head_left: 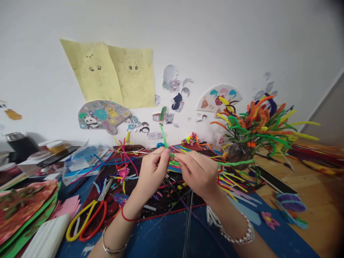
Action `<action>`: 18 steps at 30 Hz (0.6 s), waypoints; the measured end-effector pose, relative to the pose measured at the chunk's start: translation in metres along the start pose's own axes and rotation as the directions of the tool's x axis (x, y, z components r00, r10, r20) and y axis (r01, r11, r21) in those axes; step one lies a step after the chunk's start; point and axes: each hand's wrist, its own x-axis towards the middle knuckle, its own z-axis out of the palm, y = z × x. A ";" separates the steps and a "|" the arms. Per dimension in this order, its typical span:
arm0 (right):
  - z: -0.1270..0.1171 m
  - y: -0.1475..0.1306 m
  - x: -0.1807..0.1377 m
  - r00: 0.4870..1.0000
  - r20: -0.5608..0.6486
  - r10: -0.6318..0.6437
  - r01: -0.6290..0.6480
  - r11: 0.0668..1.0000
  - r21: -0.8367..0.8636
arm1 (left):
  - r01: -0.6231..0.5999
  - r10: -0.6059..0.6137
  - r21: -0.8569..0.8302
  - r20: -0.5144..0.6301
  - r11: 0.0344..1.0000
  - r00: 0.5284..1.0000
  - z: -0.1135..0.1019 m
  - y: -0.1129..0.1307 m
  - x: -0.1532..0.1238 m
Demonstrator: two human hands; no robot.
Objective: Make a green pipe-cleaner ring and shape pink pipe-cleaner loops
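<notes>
My left hand [156, 168] and my right hand [199, 170] meet above the cluttered table, both closed. Between the left thumb and fingers I pinch a green pipe cleaner [163, 136], whose upper end points up toward the wall. The right fingers are closed on green material just beside the left thumb. A longer green pipe cleaner [238, 163] sticks out to the right from behind my right hand; whether it is the same piece I cannot tell. Many coloured pipe cleaners [233, 181] lie beneath and behind the hands.
Scissors [100, 208] with yellow and red handles lie left of my arms. At the right stand a bunch of pipe-cleaner stems [258, 125] and a dark phone [274, 179]. A black flask [21, 145] stands far left. Thin wires [189, 222] lie in front.
</notes>
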 end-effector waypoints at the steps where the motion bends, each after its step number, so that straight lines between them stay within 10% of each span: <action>1: 0.000 0.000 0.000 1.000 0.000 0.001 -0.001 1.000 0.001 | -0.016 0.017 0.015 -0.060 1.000 0.998 0.001 -0.001 -0.001; 5: -0.002 0.000 0.001 1.000 -0.003 0.028 -0.028 0.999 0.019 | -0.074 0.034 -0.156 -0.243 0.985 0.969 0.005 -0.006 0.000; 18: -0.004 -0.002 0.003 0.990 -0.031 0.141 -0.135 0.979 0.152 | -0.135 0.091 -0.297 -0.156 0.945 0.983 -0.001 -0.011 0.006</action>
